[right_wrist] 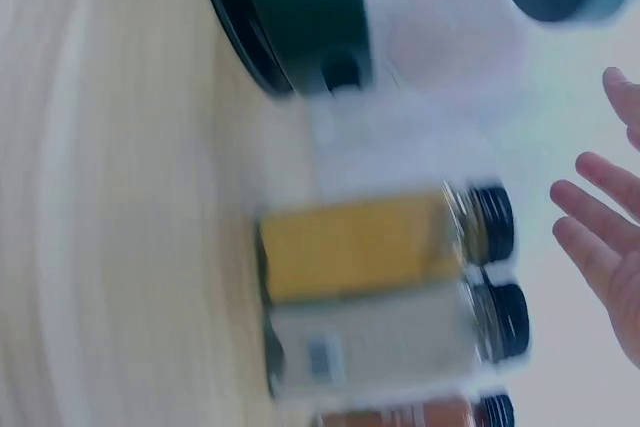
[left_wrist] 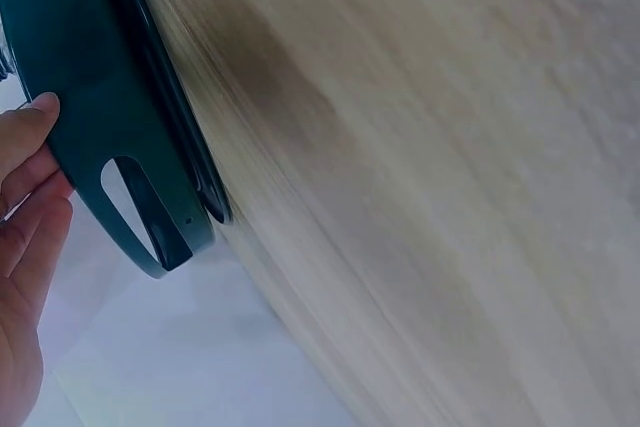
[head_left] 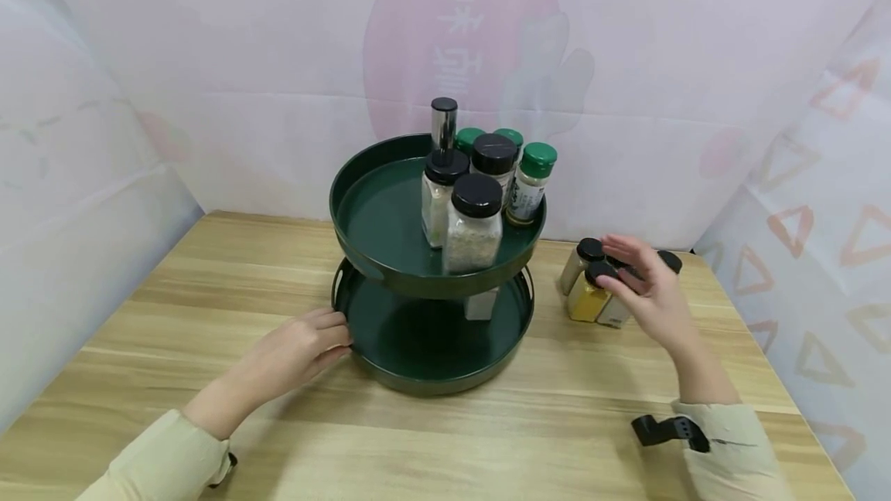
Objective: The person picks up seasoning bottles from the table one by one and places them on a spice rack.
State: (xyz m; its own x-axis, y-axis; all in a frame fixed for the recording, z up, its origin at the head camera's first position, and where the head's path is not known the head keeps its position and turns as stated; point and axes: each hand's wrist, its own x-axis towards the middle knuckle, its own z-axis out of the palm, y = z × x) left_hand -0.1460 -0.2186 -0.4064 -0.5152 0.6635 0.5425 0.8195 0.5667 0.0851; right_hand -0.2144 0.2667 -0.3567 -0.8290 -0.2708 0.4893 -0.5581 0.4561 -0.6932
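Observation:
A dark green two-tier round tray (head_left: 425, 385) stands on the table, its lower tier having cut-out handles. My left hand (head_left: 306, 346) holds the lower tier's left rim, with fingertips at the edge beside the handle (left_wrist: 150, 207) in the left wrist view. To the right, my right hand (head_left: 650, 296) hovers over a cluster of black-capped spice jars, fingers spread and holding nothing. Among them are a yellow spice jar (right_wrist: 360, 252), a pale spice jar (right_wrist: 380, 347) and a reddish jar (right_wrist: 410, 415). In the head view the hand partly hides this cluster.
On the upper tier, several seasoning bottles crowd the right side, including a green-capped bottle (head_left: 529, 184), a black-capped jar (head_left: 473, 230) and a tall grinder-like bottle (head_left: 444, 126). Part of a jar (head_left: 482, 305) shows on the lower tier. A printed cloth (head_left: 278, 60) hangs behind the table.

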